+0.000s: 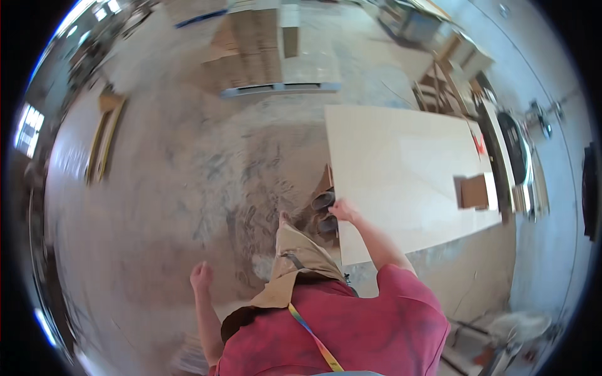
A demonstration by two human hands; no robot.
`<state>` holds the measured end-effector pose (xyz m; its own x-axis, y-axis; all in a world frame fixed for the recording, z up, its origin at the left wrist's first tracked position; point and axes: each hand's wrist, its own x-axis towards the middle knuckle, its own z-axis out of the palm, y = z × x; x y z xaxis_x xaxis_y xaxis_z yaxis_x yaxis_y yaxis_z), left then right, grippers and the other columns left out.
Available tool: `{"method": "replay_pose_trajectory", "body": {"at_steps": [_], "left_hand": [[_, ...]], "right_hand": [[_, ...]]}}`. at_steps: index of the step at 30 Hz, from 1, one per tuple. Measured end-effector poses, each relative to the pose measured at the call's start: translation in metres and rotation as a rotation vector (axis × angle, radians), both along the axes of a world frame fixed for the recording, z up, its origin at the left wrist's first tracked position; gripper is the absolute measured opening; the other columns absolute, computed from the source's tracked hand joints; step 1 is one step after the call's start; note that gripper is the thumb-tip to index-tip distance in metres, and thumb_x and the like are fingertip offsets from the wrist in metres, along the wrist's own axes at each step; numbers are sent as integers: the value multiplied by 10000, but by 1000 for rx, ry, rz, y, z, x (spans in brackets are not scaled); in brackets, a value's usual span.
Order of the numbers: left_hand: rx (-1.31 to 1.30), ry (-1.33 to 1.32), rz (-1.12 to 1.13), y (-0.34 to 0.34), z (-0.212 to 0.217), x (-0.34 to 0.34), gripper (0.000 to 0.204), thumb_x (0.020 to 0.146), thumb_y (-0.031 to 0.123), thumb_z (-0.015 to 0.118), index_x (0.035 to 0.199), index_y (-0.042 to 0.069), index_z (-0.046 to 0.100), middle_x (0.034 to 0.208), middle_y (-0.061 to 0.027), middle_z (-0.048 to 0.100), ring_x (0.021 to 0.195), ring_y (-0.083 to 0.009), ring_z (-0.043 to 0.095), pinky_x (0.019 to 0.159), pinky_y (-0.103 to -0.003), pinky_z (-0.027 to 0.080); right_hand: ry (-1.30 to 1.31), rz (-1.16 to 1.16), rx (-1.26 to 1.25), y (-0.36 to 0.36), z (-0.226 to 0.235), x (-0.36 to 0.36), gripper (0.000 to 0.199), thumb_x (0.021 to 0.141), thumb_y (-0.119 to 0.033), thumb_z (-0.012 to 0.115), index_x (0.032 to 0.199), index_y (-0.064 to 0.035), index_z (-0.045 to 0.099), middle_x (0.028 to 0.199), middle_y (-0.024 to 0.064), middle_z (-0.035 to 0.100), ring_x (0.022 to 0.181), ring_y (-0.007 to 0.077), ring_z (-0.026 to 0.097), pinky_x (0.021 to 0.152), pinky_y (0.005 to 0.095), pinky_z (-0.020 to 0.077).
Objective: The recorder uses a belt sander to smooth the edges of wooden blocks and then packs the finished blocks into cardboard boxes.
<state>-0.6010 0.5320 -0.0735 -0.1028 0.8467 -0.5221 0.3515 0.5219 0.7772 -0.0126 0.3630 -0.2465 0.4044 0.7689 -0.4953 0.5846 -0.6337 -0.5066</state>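
A large pale board (401, 169) lies flat at right of centre, with a small brown wooden block (474, 192) on its far right part. My right hand (343, 210) grips the board's near left edge. My left hand (200, 276) hangs free at lower left with curled fingers, holding nothing and touching nothing. Below the board's edge my dark shoes (324, 210) show on the dusty concrete floor (188, 175). I wear a red shirt and a tan apron.
A pallet of stacked boards (276, 56) stands at the top centre. Long wooden pieces (103, 144) lie at left on the floor. Wooden frames and a round dark machine part (514, 147) crowd the right side. Debris lies at lower right.
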Motion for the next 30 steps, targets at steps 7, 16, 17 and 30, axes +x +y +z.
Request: {"method": "replay_pose_trajectory", "body": {"at_steps": [7, 16, 17, 30], "left_hand": [[8, -2, -432, 127, 8, -37, 365, 1013, 348, 745, 966, -14, 761, 821, -78, 705, 737, -178, 622, 678, -325, 518], [80, -448, -1004, 218, -42, -75, 558, 1010, 513, 696, 934, -38, 746, 823, -113, 720, 784, -236, 649, 743, -391, 533], [87, -496, -1062, 230, -46, -70, 580, 1010, 531, 691, 930, -40, 744, 824, -117, 722, 789, -242, 652, 751, -398, 535], [-40, 414, -1175, 423, -78, 221, 513, 1007, 490, 684, 949, -12, 773, 765, -77, 692, 655, -218, 612, 602, -375, 492]], "right_hand": [[-61, -590, 380, 77, 63, -39, 417, 934, -389, 642, 872, -4, 788, 888, 226, 785, 845, 459, 731, 781, 516, 591], [-71, -807, 285, -6, 100, -123, 393, 937, -370, 649, 905, -9, 801, 896, 222, 789, 849, 462, 731, 788, 505, 596], [-86, -857, 304, -14, 101, -125, 391, 937, -369, 652, 911, -9, 802, 898, 222, 790, 850, 460, 732, 789, 504, 597], [-65, -1519, 13, -93, 68, -174, 422, 936, -390, 692, 921, 20, 794, 854, 210, 780, 799, 395, 733, 781, 464, 598]]}}
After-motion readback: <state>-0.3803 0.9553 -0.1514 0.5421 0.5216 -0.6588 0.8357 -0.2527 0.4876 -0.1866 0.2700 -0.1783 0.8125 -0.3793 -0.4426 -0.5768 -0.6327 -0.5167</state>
